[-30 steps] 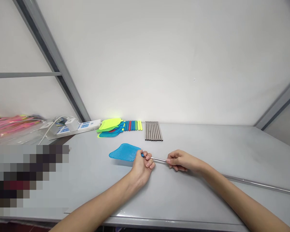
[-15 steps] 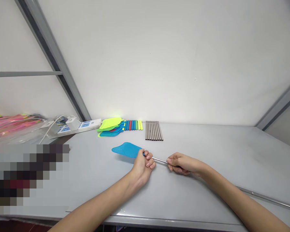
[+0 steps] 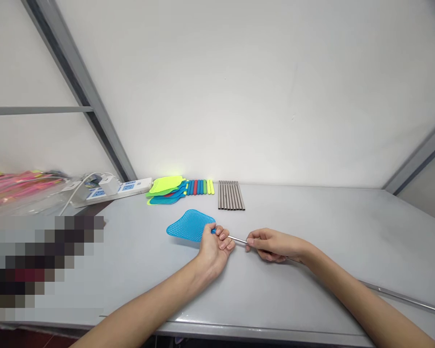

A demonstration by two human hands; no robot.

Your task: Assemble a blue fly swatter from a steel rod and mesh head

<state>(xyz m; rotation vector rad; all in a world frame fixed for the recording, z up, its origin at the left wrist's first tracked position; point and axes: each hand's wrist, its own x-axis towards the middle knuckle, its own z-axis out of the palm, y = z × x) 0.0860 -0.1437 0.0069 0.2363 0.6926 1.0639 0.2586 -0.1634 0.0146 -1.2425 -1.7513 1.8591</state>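
A blue perforated fly swatter head (image 3: 189,226) is held over the table by my left hand (image 3: 217,244), whose fingers are wrapped round its neck. From that fist a thin metal rod (image 3: 238,239) runs rightward. My right hand (image 3: 268,244) is closed on the rod, and a length of it shows behind the hand, under the wrist. The joint between rod and swatter head is hidden in my left fingers.
Several swatter heads (image 3: 166,186) in yellow, green and blue lie stacked at the back. Beside them are a row of coloured handles (image 3: 199,187) and a row of metal tubes (image 3: 231,195). A white power strip (image 3: 130,187) stands left; a metal strip (image 3: 406,298) lies right.
The blue swatter head has turned so that more of its flat face shows. My right hand has shifted slightly left along the rod, closer to my left hand.
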